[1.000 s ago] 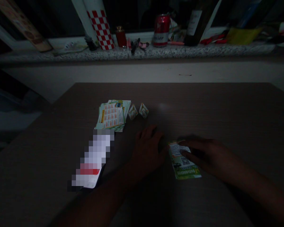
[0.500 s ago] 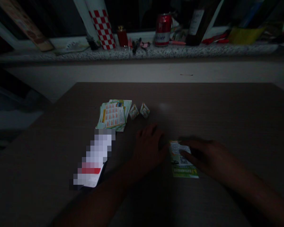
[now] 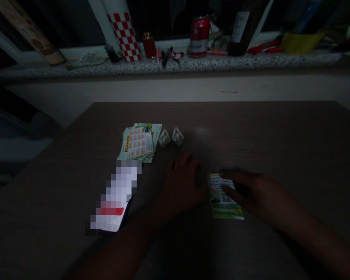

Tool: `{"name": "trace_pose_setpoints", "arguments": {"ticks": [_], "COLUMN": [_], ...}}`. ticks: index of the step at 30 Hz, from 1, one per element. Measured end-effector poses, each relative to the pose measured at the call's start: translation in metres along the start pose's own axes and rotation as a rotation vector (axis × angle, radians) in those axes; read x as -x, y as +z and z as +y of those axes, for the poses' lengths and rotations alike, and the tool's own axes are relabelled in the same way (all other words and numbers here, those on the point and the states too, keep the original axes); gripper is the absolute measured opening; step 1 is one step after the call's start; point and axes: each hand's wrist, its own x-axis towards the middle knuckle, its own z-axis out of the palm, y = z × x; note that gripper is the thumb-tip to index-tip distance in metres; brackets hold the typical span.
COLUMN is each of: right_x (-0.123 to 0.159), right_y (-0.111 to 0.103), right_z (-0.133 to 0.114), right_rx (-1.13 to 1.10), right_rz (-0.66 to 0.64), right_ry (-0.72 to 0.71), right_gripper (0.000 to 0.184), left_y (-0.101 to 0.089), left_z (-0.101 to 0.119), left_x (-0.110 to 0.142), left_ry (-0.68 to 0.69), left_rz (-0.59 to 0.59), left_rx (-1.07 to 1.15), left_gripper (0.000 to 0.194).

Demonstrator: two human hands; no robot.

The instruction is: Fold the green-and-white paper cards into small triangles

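Note:
A small printed leaflet [image 3: 226, 210], white above and green below, lies flat on the dark wooden table. Over its right side rests my right hand [image 3: 256, 190], with thumb and forefinger apart and their tips on or just above the paper. Just left of the leaflet is my left hand [image 3: 183, 181], fingers spread and bent toward the tabletop, with nothing seen in it. Farther off, a loose stack of similar leaflets [image 3: 138, 142] lies beside two small folded paper pieces [image 3: 177, 136]. Dim light hides the undersides of both hands.
A phone [image 3: 116, 217] with a lit, blurred screen lies left of my left forearm. Behind the table, a granite windowsill [image 3: 192, 67] carries a red can [image 3: 199, 37], a dark bottle [image 3: 239, 31], a red-and-white checked tube [image 3: 125, 37] and a small red jar [image 3: 149, 46].
The view has shifted very slightly. Both hands, the leaflet and the stack keep essentially the same places.

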Motion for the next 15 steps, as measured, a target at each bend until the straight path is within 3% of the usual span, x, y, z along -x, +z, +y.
{"name": "trace_pose_setpoints", "arguments": {"ticks": [7, 15], "right_x": [-0.0011, -0.0009], "right_y": [-0.0038, -0.0056], "right_z": [-0.0029, -0.0046], "right_rx": [-0.023, -0.013], "right_rz": [-0.033, -0.049], "right_ry": [0.007, 0.007], "right_gripper": [0.029, 0.029], "left_y": [0.0033, 0.0039], "left_z": [0.0027, 0.0046], "left_x": [-0.0046, -0.0074], "left_ry": [-0.032, -0.056], "left_rz": [-0.04, -0.085], "left_rx": [-0.025, -0.034], "left_gripper": [0.05, 0.044]}}
